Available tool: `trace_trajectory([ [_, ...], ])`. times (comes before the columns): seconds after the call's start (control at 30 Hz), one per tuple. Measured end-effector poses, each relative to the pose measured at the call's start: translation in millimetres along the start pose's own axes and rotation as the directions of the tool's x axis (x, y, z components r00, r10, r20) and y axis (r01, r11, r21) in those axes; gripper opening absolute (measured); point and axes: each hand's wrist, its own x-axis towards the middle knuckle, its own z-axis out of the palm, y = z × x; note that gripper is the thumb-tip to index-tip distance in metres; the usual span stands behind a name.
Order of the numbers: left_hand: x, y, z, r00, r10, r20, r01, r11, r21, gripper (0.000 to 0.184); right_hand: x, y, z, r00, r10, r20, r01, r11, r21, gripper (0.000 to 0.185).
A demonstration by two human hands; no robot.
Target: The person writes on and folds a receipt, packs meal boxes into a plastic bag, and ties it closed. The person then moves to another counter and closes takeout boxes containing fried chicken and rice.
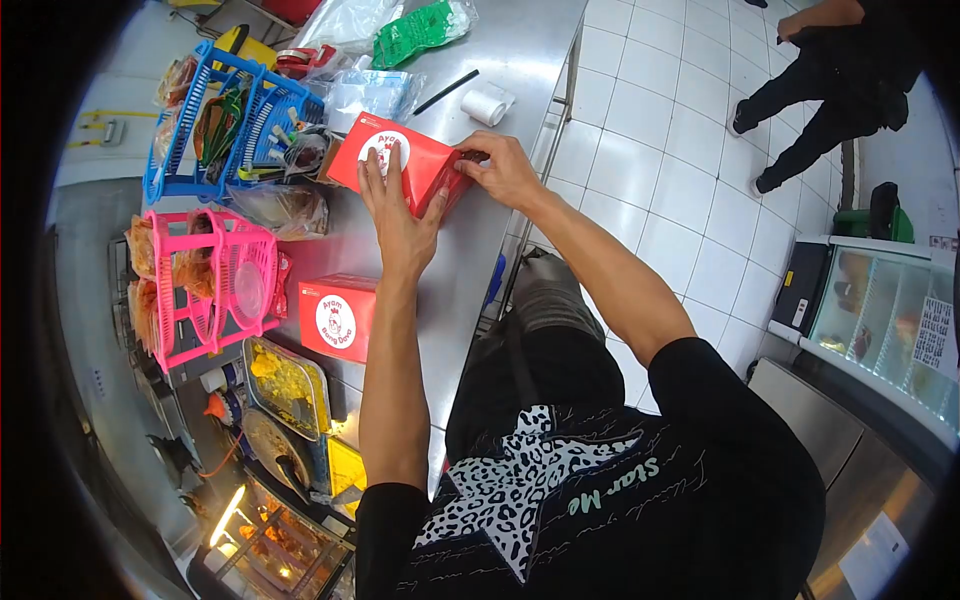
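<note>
A red cardboard food box (421, 158) with a round white logo lies on the steel counter. My left hand (402, 225) braces it, fingers stretched over the logo side and thumb on the near side. At the box's right end, my right hand (498, 168) has its fingers closed on the end flap; the fingertips are partly hidden. A second red food box (377, 322) with the same logo stands nearer to me, partly behind my left forearm. Beyond the held box are a white paper roll (486, 105) and a black marker-like stick (446, 92).
Blue plastic baskets (206, 120) and a pink plastic basket (265, 262) with bagged items line the left side. A green packet (420, 36) lies at the far end of the counter (530, 50). Metal trays (312, 400) with yellow food sit lower left. Another person (835, 95) stands at upper right.
</note>
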Motion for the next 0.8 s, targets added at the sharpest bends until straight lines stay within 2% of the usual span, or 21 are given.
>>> trace_trajectory([
  [0.2,-2.7,-14.1,-4.3,0.995,0.004,0.096,-0.016,0.993,0.120,0.080,-3.4,-3.9,2.2,0.999,-0.024,-0.021,0.023,0.999,-0.048,0.018],
  [0.27,-1.9,-7.1,-6.9,0.995,-0.022,0.101,0.008,0.990,0.140,0.081,-10.8,-4.3,2.3,0.999,-0.042,-0.018,0.040,0.996,-0.086,0.024],
  [0.3,-1.2,2.2,-11.2,0.989,-0.075,0.126,0.035,0.954,0.297,0.082,-9.7,-6.4,0.7,0.998,-0.060,-0.017,0.058,0.993,-0.105,0.026],
  [0.4,0.0,-5.8,-15.3,0.993,-0.006,0.116,-0.011,0.989,0.144,0.084,-7.4,-23.7,-10.4,0.977,-0.097,-0.191,0.080,0.993,-0.090,0.032],
  [0.53,4.1,-0.8,-23.0,0.977,-0.101,0.188,0.061,0.977,0.206,0.090,24.4,6.3,-20.2,0.944,0.000,-0.331,-0.086,0.966,-0.246,0.037],
  [0.57,4.9,3.4,-26.7,0.972,-0.125,0.198,0.073,0.965,0.252,0.091,28.6,7.6,-19.6,0.958,0.028,-0.284,-0.127,0.934,-0.334,0.037],
  [0.67,10.8,11.8,-39.0,0.984,-0.113,0.136,0.091,0.983,0.161,0.085,42.7,6.1,-20.1,0.992,-0.064,-0.113,-0.022,0.775,-0.632,0.036],
  [0.7,12.9,14.5,-43.1,0.985,-0.125,0.119,0.113,0.988,0.104,0.083,47.8,13.7,-19.9,0.986,-0.138,-0.095,0.045,0.765,-0.643,0.031],
  [0.8,30.4,22.5,-57.4,0.981,-0.182,0.066,0.185,0.982,-0.046,0.079,70.2,15.9,-18.0,0.991,0.128,-0.030,-0.129,0.896,-0.426,0.024],
])
